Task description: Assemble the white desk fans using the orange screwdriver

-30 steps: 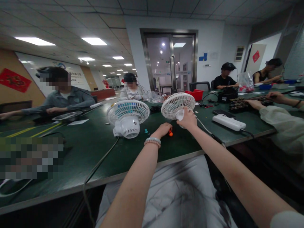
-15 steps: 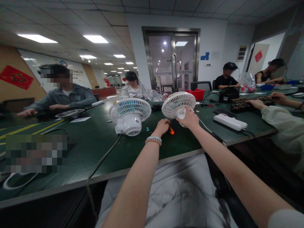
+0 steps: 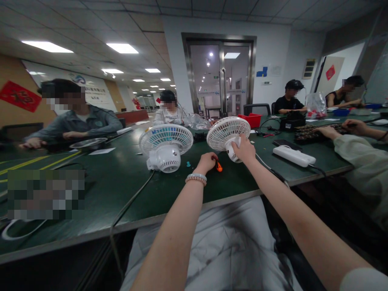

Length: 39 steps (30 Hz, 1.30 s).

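Note:
My right hand (image 3: 244, 149) is wrapped round the back housing of a small white electric fan (image 3: 227, 131), whose round grille faces away from me. My left hand (image 3: 207, 162) is closed low over the table, its fingertips at the dark end of a small orange-and-black tool (image 3: 219, 166). The tool's kind cannot be made out. A second white fan (image 3: 166, 147) stands to the left of my left hand, with its motor housing towards me and its cord running over the table edge. A small blue piece (image 3: 188, 164) lies between that fan and my left hand.
The green table (image 3: 118, 194) carries a white power strip (image 3: 294, 156) and a dark phone (image 3: 287, 144) at right. A red bin (image 3: 252, 120) and clear plastic bags (image 3: 198, 122) are behind the fans. Co-workers sit around; one person's hands (image 3: 329, 132) are at right.
My right hand has shifted slightly to the right on the fan's back, baring more of the vented motor housing. My left hand stays by the orange-and-black tool.

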{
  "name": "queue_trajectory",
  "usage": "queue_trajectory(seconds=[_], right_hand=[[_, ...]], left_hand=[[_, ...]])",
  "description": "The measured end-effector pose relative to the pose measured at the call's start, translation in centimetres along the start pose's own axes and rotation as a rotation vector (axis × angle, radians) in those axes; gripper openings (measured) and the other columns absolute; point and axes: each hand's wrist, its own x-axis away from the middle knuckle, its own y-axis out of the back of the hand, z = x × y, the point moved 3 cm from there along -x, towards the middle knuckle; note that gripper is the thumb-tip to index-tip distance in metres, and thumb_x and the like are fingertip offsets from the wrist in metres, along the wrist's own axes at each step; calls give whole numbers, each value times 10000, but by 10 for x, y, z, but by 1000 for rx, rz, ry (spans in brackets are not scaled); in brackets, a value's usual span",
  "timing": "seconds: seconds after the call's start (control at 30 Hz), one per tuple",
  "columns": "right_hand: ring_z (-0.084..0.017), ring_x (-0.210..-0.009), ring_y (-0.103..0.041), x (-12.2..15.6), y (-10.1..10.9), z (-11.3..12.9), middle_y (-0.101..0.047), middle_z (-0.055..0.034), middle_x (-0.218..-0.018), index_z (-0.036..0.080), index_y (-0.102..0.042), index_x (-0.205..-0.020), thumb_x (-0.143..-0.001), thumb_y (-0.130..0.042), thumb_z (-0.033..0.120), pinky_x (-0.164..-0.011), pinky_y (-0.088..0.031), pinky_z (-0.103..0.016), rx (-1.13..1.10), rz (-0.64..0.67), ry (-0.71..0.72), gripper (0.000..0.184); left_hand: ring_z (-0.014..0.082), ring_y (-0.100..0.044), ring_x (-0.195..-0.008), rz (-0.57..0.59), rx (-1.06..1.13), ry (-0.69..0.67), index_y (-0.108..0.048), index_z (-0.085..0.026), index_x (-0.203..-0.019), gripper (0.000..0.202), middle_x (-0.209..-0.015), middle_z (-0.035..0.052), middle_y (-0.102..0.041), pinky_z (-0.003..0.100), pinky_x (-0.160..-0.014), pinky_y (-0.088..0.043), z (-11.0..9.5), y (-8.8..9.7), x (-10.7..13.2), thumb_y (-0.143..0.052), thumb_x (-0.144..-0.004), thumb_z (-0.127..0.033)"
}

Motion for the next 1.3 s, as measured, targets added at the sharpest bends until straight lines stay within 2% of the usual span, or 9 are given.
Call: queue_trajectory(seconds=[0.3, 0.53, 0.67, 0.83, 1.07, 1.2, 1.3], right_hand=[[-286, -978, -532, -1, -5, 0, -503, -155, -1112, 156, -292, -1253, -847, -329, 485, -799, -402, -406, -6, -22, -4, 524], [-286, -1015, -498, 1, -4, 3, -468, -164, -1152, 156, -277, -1259, -834, -357, 487, -822, -386, -407, 3, -1, -13, 545], [-291, -1021, -491, 2, -4, 4, -456, -165, -1154, 152, -282, -1255, -826, -377, 483, -825, -381, -414, 5, -10, -19, 550], [-291, -1007, -494, 0, -7, 3, -458, -158, -1132, 154, -296, -1245, -816, -386, 493, -816, -381, -408, -1, -24, -20, 554], [-289, -1013, -488, 0, -9, 3, -460, -159, -1125, 147, -309, -1239, -813, -398, 487, -830, -370, -402, -10, -43, -18, 552], [-286, -1002, -495, -1, -9, 3, -471, -149, -1115, 158, -329, -1226, -806, -419, 486, -828, -374, -395, -20, -67, -16, 540], [-288, -994, -498, -1, -9, 4, -476, -150, -1109, 154, -339, -1217, -803, -426, 489, -822, -376, -397, -24, -77, -16, 539]], left_hand=[[124, -592, -787, -7, 52, -17, -656, -170, -849, 175, -873, 37, -667, 224, -750, -455, -1, -2, 0, -538, -721, -149], [111, -581, -771, -158, 133, 70, -616, -155, -836, 132, -853, 38, -654, 226, -725, -450, 2, 2, -2, -511, -755, -159], [104, -582, -748, -173, 190, 109, -583, -159, -902, 153, -879, 41, -648, 230, -695, -453, 1, 2, -2, -524, -767, -202], [110, -571, -721, -189, 187, 65, -581, -155, -905, 207, -827, 40, -639, 231, -682, -449, -6, 3, -1, -586, -733, -269], [134, -550, -760, -268, -2, -21, -636, -136, -724, 196, -824, 59, -615, 255, -727, -433, -17, 13, 1, -625, -693, -330], [124, -559, -728, -243, 34, -36, -633, -144, -742, 228, -802, 47, -629, 246, -710, -433, -26, 11, 1, -591, -729, -367], [109, -566, -644, -149, 117, -4, -621, -142, -841, 244, -756, 39, -639, 238, -671, -441, -32, 5, -1, -554, -766, -363]])
